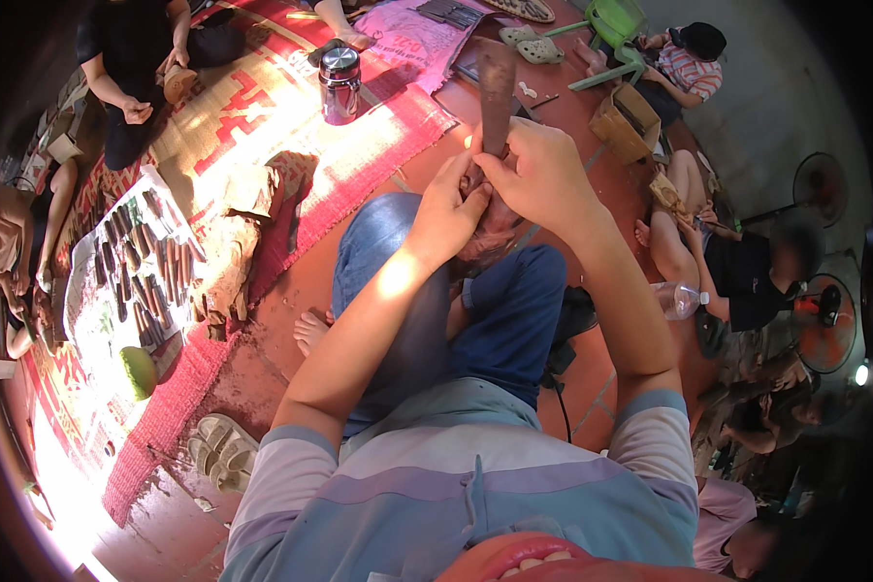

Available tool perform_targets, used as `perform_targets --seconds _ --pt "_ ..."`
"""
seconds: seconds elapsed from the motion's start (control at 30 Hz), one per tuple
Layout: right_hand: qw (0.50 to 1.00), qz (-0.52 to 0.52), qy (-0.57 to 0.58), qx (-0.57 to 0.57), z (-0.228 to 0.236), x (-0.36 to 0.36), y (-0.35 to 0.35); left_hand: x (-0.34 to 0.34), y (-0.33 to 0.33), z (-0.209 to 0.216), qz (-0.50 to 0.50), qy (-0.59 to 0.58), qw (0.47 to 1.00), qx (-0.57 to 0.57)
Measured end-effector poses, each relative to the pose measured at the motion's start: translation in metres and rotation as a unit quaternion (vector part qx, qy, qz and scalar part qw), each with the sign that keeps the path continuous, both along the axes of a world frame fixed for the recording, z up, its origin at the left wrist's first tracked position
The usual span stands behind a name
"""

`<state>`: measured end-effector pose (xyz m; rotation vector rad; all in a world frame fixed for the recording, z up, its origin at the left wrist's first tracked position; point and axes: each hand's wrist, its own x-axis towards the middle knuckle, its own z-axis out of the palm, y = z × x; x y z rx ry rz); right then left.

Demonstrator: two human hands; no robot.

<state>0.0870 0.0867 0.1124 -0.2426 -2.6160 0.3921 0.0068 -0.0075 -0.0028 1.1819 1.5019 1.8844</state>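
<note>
Watching the head cam feed here. Both hands are up at about 12 o'clock from the lap, wrapped around a dark brown wooden piece [496,97] that sticks straight up out of them. The right hand [543,175] is closed around the lower end of it, fingers curled tight, and the left hand [448,209] is pinching in right beside it, thumb and fingertips pressed against the base, so both hands are shut on the same piece and touching each other. What the fingers are actually doing down there I can't tell, since the hands hide the bottom end.

As for progress: over at 9 o'clock there's a sheet [97,320] on the woven mat [262,107] with rows of similar brown sticks [145,272] laid out side by side, so my guess is a fair batch is already done and this one is mid-way. A ragged pile of bark-like scraps [238,242] sits between the sheet and the knee, and that looks like offcuts to me. How many are left I can't judge.

Other stuff around: a steel canister [339,82] at 11 o'clock, a green round fruit [138,371] at 8 o'clock, pale sandals [221,451] near the bottom left, and other people sitting at 10 and 3 o'clock, well apart.
</note>
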Motion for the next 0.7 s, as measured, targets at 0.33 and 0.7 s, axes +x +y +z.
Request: perform_targets --seconds 0.33,0.7 --pt "0.999 0.031 0.026 -0.020 0.006 0.008 -0.010 0.003 0.002 -0.007 -0.031 -0.076 0.997 0.015" --pt "0.944 -0.013 0.185 -0.274 0.004 0.035 0.010 -0.028 -0.014 0.008 -0.217 -0.192 0.957 -0.020"
